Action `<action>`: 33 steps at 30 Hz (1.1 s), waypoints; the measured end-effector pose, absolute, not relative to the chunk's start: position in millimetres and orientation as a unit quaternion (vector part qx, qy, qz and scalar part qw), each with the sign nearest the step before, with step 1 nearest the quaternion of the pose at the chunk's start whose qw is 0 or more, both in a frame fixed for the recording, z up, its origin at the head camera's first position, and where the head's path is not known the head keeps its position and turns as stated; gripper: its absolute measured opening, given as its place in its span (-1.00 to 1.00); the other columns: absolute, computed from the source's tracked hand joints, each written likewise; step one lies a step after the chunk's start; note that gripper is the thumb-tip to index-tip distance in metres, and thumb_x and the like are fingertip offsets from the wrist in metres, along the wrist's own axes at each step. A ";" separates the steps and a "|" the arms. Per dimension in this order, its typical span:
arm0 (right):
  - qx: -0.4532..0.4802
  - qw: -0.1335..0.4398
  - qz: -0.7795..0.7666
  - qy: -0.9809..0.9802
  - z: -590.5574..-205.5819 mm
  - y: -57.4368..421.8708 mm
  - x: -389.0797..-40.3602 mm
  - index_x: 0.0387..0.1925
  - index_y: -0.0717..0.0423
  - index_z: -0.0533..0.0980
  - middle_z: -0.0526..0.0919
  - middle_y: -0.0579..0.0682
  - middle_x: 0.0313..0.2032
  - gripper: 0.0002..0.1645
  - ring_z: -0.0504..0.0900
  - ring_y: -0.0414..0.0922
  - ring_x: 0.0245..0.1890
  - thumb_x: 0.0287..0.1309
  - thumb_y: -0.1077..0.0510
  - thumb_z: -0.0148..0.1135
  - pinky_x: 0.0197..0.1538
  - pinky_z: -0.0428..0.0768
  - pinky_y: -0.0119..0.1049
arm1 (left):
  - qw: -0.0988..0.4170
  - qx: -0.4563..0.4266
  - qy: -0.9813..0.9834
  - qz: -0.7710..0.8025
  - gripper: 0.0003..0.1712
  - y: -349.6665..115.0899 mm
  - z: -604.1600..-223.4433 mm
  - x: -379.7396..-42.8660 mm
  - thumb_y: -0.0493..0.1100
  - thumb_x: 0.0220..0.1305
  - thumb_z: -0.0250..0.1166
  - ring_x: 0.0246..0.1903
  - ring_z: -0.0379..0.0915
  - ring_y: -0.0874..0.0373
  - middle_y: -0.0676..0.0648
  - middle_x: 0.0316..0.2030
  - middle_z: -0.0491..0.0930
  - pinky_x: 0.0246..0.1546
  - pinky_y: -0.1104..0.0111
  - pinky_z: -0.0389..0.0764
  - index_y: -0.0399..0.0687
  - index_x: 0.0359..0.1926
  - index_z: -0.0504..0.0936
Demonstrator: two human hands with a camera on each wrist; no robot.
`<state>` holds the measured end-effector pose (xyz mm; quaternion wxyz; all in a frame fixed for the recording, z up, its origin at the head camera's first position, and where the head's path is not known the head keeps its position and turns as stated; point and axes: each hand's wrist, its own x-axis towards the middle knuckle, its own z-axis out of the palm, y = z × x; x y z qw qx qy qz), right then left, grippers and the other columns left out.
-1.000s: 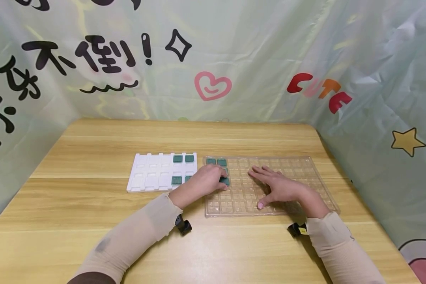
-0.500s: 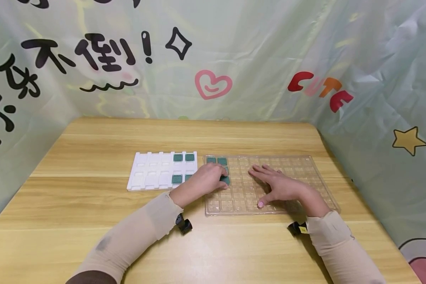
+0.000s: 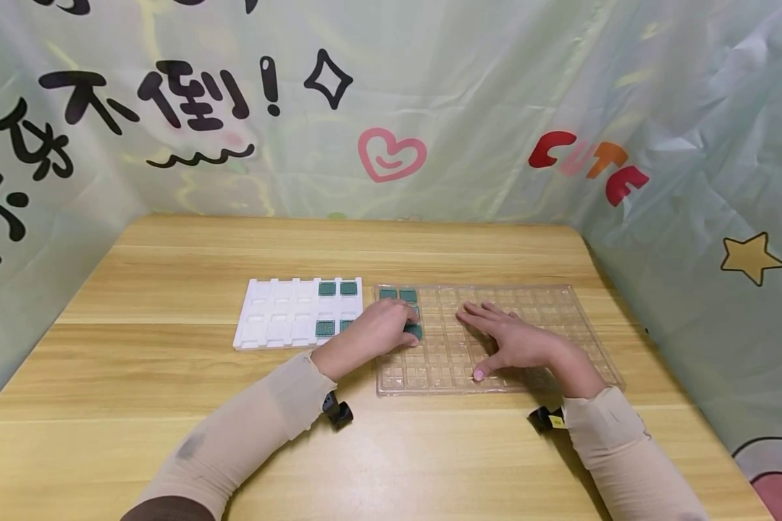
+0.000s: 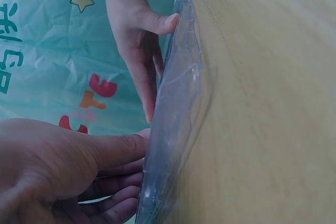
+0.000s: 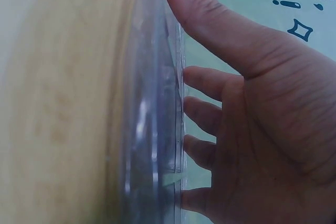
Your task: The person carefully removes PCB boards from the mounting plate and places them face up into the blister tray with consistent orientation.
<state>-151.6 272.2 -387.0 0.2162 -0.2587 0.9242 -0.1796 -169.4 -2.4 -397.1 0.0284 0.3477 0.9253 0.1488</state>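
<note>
My left hand (image 3: 379, 327) reaches over the left end of a clear plastic compartment tray (image 3: 439, 376), its thumb and fingers pinching a green circuit chip (image 3: 413, 331). Just behind it, another green chip is partly covered by the fingers, and two more green chips (image 3: 408, 296) lie in the tray's far left corner. Spread across the middle of the tray, my right hand (image 3: 518, 344) rests its fingertips and thumb on it. In the right wrist view, the fingers (image 5: 202, 116) touch the tray's top. The pinched chip is hidden in the left wrist view.
Left of the clear tray lies a white tray (image 3: 289, 333) with two rows of slots; several green chips (image 3: 326, 289) sit at its right end, one partly behind my left hand. Both trays are on a wooden table (image 3: 391, 463), with a printed curtain (image 3: 469, 108) around it.
</note>
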 end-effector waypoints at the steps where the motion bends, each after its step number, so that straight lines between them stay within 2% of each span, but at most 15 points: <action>1: -0.259 0.216 -0.180 0.924 -387.0 272.3 -151.5 0.54 0.01 0.00 -0.14 0.12 0.53 0.37 -0.27 0.24 0.48 -0.19 -0.38 0.46 0.30 -0.20 0.44 | 0.029 0.348 0.925 0.149 -0.57 -2.4 -397.0 -169.4 0.06 0.18 0.43 -0.06 0.56 0.05 -0.03 -0.04 0.66 -0.05 0.26 0.56 -0.07 0.00 0.71; 14: -0.261 0.212 -0.168 0.926 -388.4 272.3 -152.9 0.54 0.01 0.00 -0.14 0.14 0.52 0.37 -0.26 0.26 0.48 -0.18 -0.41 0.43 0.28 -0.19 0.46 | 0.036 0.343 0.927 0.148 -0.53 -3.1 -396.1 -169.4 0.07 0.18 0.42 -0.01 0.54 0.03 -0.04 -0.01 0.64 0.07 0.24 0.52 -0.07 0.04 0.69; 25: -0.263 0.213 -0.173 0.925 -384.7 272.4 -152.9 0.54 0.03 0.00 -0.15 0.14 0.52 0.36 -0.27 0.26 0.48 -0.17 -0.40 0.43 0.28 -0.20 0.46 | 0.076 0.336 0.924 0.165 -0.51 -6.6 -392.2 -174.5 0.05 0.21 0.41 0.14 0.46 0.04 -0.02 0.09 0.60 0.19 0.21 0.44 -0.04 0.12 0.66; 33: -0.259 0.218 -0.178 0.924 -386.2 272.6 -151.8 0.54 -0.01 0.00 -0.15 0.11 0.53 0.36 -0.28 0.23 0.48 -0.19 -0.39 0.45 0.30 -0.20 0.44 | 0.074 0.354 0.917 0.165 -0.55 -11.9 -386.8 -173.3 0.01 0.21 0.41 0.07 0.51 0.08 0.01 0.05 0.63 0.11 0.24 0.49 -0.04 0.09 0.67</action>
